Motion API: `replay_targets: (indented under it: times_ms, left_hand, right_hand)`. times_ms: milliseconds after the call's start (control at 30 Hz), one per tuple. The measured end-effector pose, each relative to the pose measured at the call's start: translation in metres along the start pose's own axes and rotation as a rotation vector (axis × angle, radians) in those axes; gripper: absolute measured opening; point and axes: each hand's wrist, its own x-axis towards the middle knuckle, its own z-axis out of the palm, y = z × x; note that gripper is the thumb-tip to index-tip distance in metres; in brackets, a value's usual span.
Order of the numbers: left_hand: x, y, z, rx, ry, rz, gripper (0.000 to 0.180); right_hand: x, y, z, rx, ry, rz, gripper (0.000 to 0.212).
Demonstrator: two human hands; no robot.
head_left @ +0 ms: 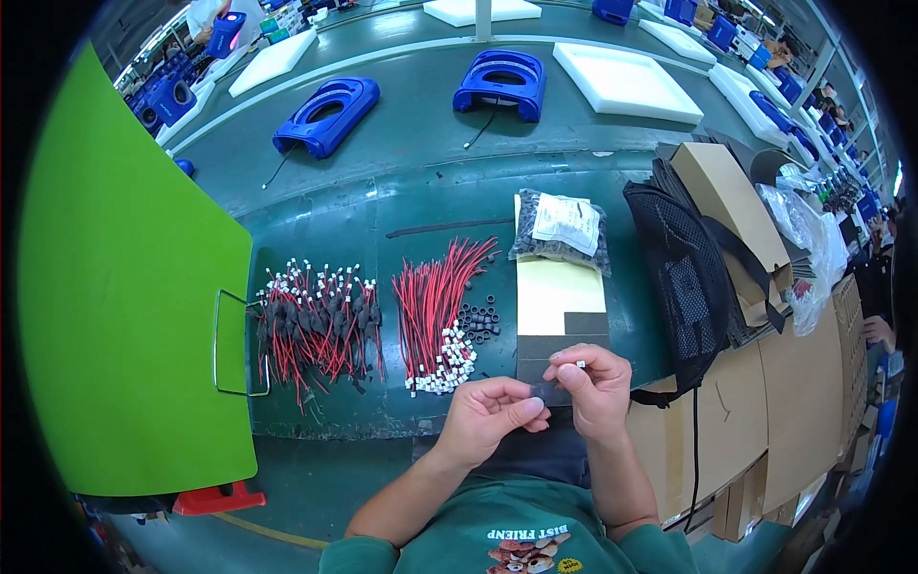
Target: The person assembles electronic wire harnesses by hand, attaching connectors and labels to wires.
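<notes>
Both my hands meet in front of my chest at the bench's near edge. My left hand (490,418) pinches a small dark strip (547,391) that spans the gap between the hands; its kind is hard to make out. In my right hand (599,390), a small white connector (580,364) shows between thumb and forefinger; any wire on it is hidden. Just beyond them lies a sheet of dark foam pads on pale backing (547,303). Left of it are black ring-shaped parts (481,321) and a bundle of red wires with white connectors (430,306).
Further left lies a pile of wires wrapped in dark foam (320,320), beside a green panel (143,277). A bag of black parts (562,231) sits on the sheet's far end. A black mesh bag (681,287) and cardboard (732,402) stand right. Blue housings (327,115) line the far belt.
</notes>
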Motion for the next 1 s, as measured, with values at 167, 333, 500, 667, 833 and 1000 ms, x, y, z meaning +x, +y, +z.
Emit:
replay_targets:
  times_ms: [167, 333, 500, 667, 833, 1000]
  left_hand:
    - [0.002, 0.003, 0.011, 0.104, 0.139, 0.122, 0.020]
    - [-0.001, -0.001, 0.003, 0.215, 0.084, 0.151, 0.021]
    - [0.001, -0.003, -0.004, 0.283, 0.129, 0.192, 0.016]
    - [-0.004, 0.001, -0.001, 0.216, 0.184, 0.294, 0.017]
    - [-0.007, 0.008, -0.002, 0.238, 0.143, 0.309, 0.017]
    - [-0.005, 0.007, -0.005, 0.224, 0.171, 0.211, 0.009]
  right_hand:
    - [-0.002, 0.005, -0.003, 0.038, -0.001, 0.035, 0.010]
    - [-0.002, 0.009, -0.002, 0.090, -0.001, 0.079, 0.008]
    - [-0.006, 0.020, -0.014, 0.046, -0.026, 0.064, 0.007]
    - [-0.011, 0.006, -0.007, -0.011, -0.028, 0.026, 0.008]
    - [-0.016, 0.001, -0.008, -0.181, -0.030, -0.048, 0.013]
    - [-0.010, -0.008, -0.011, -0.359, -0.189, -0.036, 0.011]
